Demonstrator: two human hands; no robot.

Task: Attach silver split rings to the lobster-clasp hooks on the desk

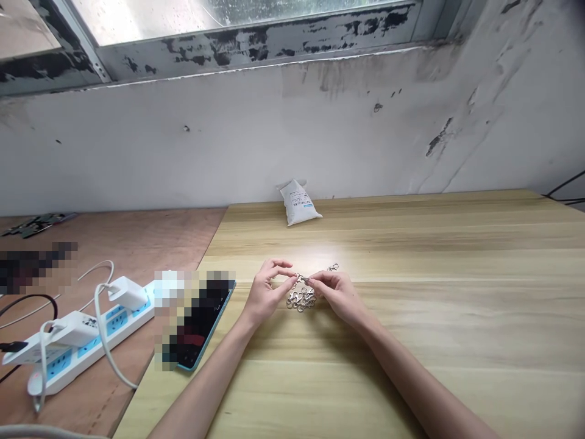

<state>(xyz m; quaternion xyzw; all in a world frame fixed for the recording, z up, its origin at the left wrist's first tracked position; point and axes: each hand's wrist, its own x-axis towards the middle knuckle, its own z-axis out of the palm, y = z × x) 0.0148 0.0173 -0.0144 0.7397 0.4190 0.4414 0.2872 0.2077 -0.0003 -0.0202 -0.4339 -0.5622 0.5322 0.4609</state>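
My left hand [267,291] and my right hand [337,292] meet just above the wooden table, both with the fingertips pinched. Between them is a small silver lobster clasp [302,278] with what looks like a ring on it. My left thumb and forefinger grip its left side, and my right fingertips grip its right end. Directly below lies a small pile of silver clasps and key rings [301,300]. Another silver clasp [333,267] lies apart, just beyond my right hand. The fingertips partly cover the held piece.
A white plastic packet [300,205] lies near the wall. Left of my left arm is a phone [208,323] with a blue edge. Farther left, a white power strip [107,332] carries plugged-in chargers and looping cables on a brown board.
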